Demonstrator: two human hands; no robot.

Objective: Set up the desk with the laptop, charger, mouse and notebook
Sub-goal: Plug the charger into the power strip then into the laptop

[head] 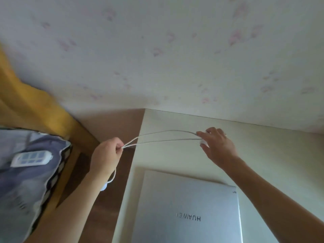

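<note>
A closed silver laptop [189, 209] lies on the pale desk [273, 155] near its front edge. A white charger cable [163, 136] stretches as two strands between my hands above the desk's left edge. My left hand [107, 155] pinches the folded end of the cable; a loop and a white plug end [104, 187] hang below that wrist. My right hand [219, 144] holds the other end together with the white charger block [204, 143], just above the desk behind the laptop. No mouse or notebook is in view.
A floral-patterned wall [175, 50] rises right behind the desk. Left of the desk lies brown wooden floor [105, 207]. A yellow curtain [26, 95] hangs at far left, over a blue-grey cushion [26, 181] with a white remote-like device [31, 157] on it.
</note>
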